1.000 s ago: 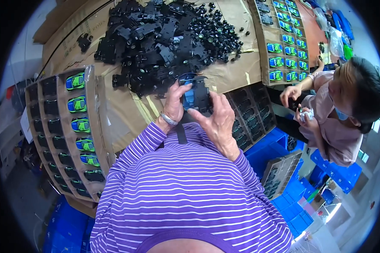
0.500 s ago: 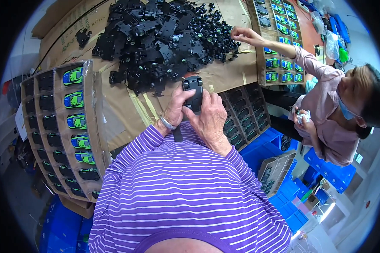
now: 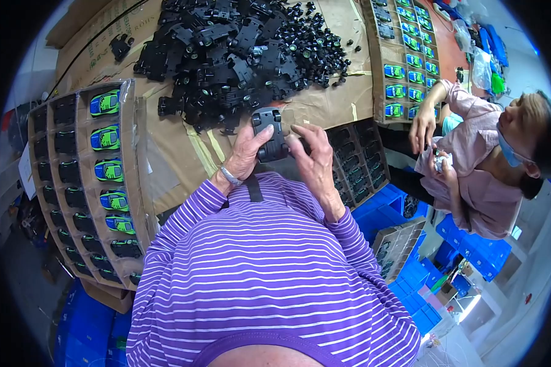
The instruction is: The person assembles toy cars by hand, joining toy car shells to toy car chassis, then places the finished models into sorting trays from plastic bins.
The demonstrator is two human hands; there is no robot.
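My left hand [image 3: 249, 148] grips a black toy car chassis [image 3: 267, 117], its wheels showing at the far end and the thumb laid across it. At the chassis's near right side is my right hand [image 3: 316, 160], with thumb and forefinger bent toward each other. A dark patch lies between those fingers; whether it is a small part is unclear. Just beyond my hands rises a large heap of black toy car chassis [image 3: 242, 70], with many small black wheels [image 3: 312, 55] on its right side.
At left stands a divided cardboard tray [image 3: 82, 144] with green-and-blue toy cars [image 3: 107, 139] and black ones. Another such tray [image 3: 378, 92] is at far right. A tray of dark cars [image 3: 358, 159] lies beside my right hand. A co-worker [image 3: 477, 153] sits at right, near blue crates [image 3: 416, 293].
The chassis has shifted slightly left and tilted. My right hand has moved off its face to the side. The co-worker's arm has drawn back from the wheels toward their other hand.
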